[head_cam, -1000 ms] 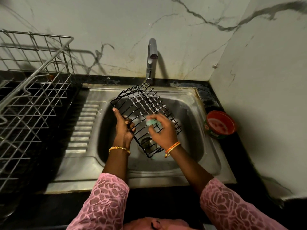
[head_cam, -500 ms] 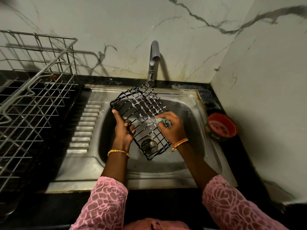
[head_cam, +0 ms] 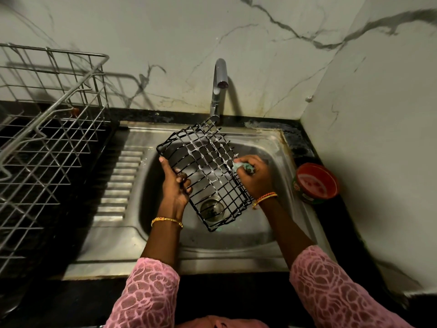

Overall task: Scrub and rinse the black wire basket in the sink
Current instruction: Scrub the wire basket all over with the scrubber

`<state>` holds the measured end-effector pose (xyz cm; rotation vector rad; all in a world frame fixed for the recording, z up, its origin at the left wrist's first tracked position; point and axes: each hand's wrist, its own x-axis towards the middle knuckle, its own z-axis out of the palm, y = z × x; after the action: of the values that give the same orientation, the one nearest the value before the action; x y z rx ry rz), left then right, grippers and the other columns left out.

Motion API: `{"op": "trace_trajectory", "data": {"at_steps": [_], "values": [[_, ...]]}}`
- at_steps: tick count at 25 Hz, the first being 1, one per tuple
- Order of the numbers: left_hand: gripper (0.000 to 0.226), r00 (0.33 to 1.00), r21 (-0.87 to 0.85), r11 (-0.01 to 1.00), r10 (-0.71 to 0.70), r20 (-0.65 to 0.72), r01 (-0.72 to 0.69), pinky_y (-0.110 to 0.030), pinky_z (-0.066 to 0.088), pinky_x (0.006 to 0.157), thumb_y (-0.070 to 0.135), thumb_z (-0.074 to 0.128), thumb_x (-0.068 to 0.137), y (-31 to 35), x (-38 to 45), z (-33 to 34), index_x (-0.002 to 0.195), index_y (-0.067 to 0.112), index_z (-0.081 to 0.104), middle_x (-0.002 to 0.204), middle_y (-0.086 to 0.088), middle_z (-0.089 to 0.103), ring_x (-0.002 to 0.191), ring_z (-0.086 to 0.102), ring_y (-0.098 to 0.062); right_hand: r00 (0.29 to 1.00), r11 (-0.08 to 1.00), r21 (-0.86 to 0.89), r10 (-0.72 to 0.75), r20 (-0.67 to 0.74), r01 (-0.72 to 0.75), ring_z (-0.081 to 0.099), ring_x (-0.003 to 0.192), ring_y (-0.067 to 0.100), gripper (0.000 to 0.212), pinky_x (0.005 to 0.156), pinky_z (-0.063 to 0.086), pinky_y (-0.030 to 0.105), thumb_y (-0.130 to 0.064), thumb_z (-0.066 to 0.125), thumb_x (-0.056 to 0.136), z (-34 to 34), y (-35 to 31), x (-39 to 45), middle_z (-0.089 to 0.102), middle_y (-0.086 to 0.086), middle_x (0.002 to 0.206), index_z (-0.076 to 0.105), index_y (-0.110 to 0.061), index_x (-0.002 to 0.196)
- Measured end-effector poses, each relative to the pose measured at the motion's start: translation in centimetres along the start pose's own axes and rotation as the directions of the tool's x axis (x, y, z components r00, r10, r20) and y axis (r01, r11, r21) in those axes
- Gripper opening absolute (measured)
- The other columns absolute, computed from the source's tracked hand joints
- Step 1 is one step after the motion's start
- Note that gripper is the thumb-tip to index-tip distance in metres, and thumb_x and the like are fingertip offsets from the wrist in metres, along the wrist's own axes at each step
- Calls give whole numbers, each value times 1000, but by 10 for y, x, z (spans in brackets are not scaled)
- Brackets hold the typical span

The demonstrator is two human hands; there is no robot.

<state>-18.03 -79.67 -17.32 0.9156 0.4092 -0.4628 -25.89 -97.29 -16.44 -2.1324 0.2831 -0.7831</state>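
Above the steel sink (head_cam: 238, 252), below the tap (head_cam: 218, 88), the left hand (head_cam: 175, 185) gripped the tilted, soapy black wire basket (head_cam: 203, 171) while the right hand (head_cam: 256, 177) pinched a green scrubber (head_cam: 241, 166) against its right edge; steady bracing and short wire-following strokes would probably scrub best.
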Motion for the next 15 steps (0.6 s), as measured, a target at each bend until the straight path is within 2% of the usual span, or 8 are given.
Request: {"op": "trace_trajectory", "data": {"at_steps": [4, 6, 9, 10, 11, 13, 15], "values": [[52, 1000, 0, 1000, -1, 4, 1, -14, 19, 39, 71, 37, 86, 1, 0, -3, 63, 24, 40, 33, 9, 31, 28, 24, -4, 987, 987, -50, -147, 70, 150, 56, 80, 6, 16, 75, 50, 10, 9, 64, 76, 6, -8, -10, 60, 6, 93, 67, 2, 90], [53, 1000, -2, 1000, -2, 4, 2, -15, 18, 39, 71, 37, 86, 1, -1, -4, 63, 24, 40, 33, 9, 31, 28, 24, -4, 999, 999, -16, -48, 12, 48, 58, 79, 8, 15, 74, 51, 11, 8, 62, 78, 1, 2, 1, 63, 13, 95, 66, 3, 92], [53, 1000, 2, 1000, -8, 8, 8, -16, 18, 39, 72, 38, 85, 1, -1, -4, 62, 24, 40, 33, 7, 31, 28, 24, -4, 970, 971, 51, 235, -65, -232, 63, 82, 20, 17, 77, 56, 28, 5, 62, 80, -5, 18, 17, 68, 19, 97, 67, 2, 95], [53, 1000, 3, 1000, -8, 6, 8, -16, 18, 39, 72, 38, 85, 1, -1, -4, 62, 24, 40, 33, 7, 31, 28, 24, -4, 967, 969, 33, 246, -65, -244, 63, 82, 21, 17, 75, 55, 25, 4, 63, 80, -4, 17, 17, 68, 19, 98, 67, 2, 96], [53, 1000, 1, 1000, -8, 4, 8, -16, 18, 39, 72, 38, 85, 0, 0, -4, 62, 24, 40, 33, 8, 31, 28, 24, -4, 977, 978, 8, 208, -54, -208, 62, 79, 19, 16, 72, 53, 18, 3, 63, 80, -2, 12, 15, 67, 17, 97, 66, 2, 96], [54, 1000, -8, 1000, -11, 1, 11, -16, 18, 39, 72, 38, 85, 0, 1, -3, 61, 24, 39, 33, 8, 31, 29, 24, -4, 999, 998, -45, 53, 5, -53, 57, 76, 4, 14, 70, 47, 5, 5, 64, 80, 3, -4, 4, 63, 8, 94, 66, 4, 93], [54, 1000, -15, 1000, -14, 5, 14, -15, 18, 40, 72, 38, 85, 1, 1, -3, 61, 24, 39, 33, 8, 30, 28, 24, -4, 997, 995, -79, -61, 41, 64, 53, 81, -5, 13, 74, 44, 2, 7, 62, 79, 4, -9, -3, 61, 4, 92, 66, 4, 91]]}}
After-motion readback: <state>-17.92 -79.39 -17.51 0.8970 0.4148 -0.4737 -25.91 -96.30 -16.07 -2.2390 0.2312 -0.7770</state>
